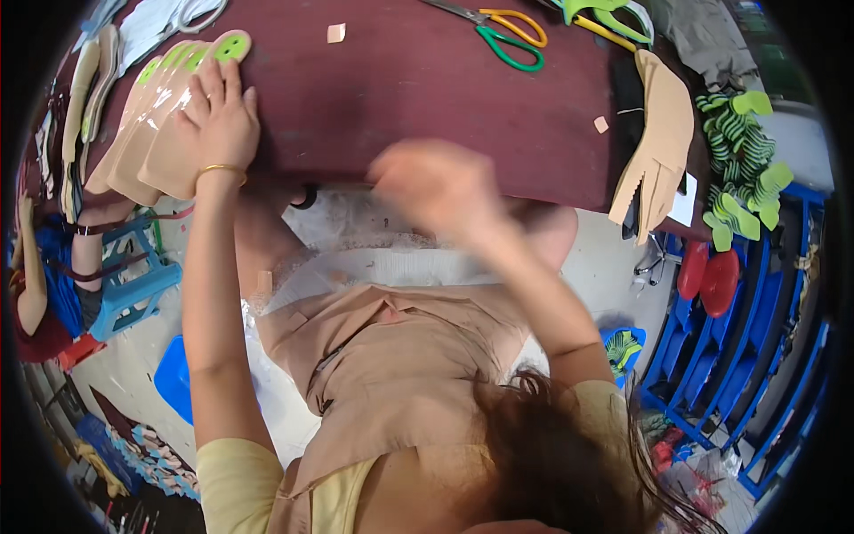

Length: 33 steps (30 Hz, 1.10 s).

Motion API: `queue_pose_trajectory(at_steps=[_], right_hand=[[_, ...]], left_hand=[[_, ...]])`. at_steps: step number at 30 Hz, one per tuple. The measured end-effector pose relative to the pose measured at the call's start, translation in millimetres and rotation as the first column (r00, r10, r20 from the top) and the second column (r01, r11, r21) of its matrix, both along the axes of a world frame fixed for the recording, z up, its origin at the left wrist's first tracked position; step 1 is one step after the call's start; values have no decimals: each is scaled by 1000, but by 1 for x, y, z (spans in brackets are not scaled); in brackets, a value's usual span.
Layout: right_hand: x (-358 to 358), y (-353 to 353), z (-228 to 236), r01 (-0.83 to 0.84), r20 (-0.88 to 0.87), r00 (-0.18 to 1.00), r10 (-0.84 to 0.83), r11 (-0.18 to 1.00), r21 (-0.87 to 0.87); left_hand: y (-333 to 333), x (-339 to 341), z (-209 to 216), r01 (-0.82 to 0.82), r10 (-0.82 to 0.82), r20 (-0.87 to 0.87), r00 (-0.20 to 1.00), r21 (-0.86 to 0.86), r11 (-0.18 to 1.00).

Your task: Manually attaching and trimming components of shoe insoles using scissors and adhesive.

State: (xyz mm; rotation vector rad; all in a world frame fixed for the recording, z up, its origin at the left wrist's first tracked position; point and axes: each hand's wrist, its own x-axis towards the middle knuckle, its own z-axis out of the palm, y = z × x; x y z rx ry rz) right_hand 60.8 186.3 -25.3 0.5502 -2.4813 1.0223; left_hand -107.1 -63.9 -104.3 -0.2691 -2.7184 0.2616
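Observation:
A fanned row of beige insole-shaped pieces (167, 147) with green heel patches lies at the left of the dark red table (400, 89). My left hand (222, 125) rests on the nearest of these pieces, its fingers stretched out and somewhat apart. Over the table's front edge, near the middle, my right hand (436, 182) is smeared by motion. Its fingers cannot be made out, and no object shows in it.
Scissors (511, 40) with orange and green handles lie at the table's far side. Beige cut pieces (665, 133) are stacked at the right edge, beside green striped pieces (743, 160). A blue rack (729, 356) stands at right, a light-blue stool (133, 280) and another person at left.

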Motion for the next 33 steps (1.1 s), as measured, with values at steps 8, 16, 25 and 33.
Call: queue_pose_trajectory(at_steps=[8, 16, 25, 33], right_hand=[[-23, 330, 19, 772, 45, 357, -933, 322, 547], [-1, 310, 9, 738, -191, 554, -810, 371, 564], [28, 324, 22, 778, -89, 545, -833, 464, 424], [47, 319, 49, 884, -234, 446, -864, 385, 265]], left_hand=[[-37, -65, 18, 101, -79, -78, 994, 347, 932], [18, 37, 34, 376, -373, -158, 914, 675, 635], [79, 73, 30, 383, -503, -155, 850, 838, 390], [123, 101, 28, 208, -661, -34, 750, 960, 187]])
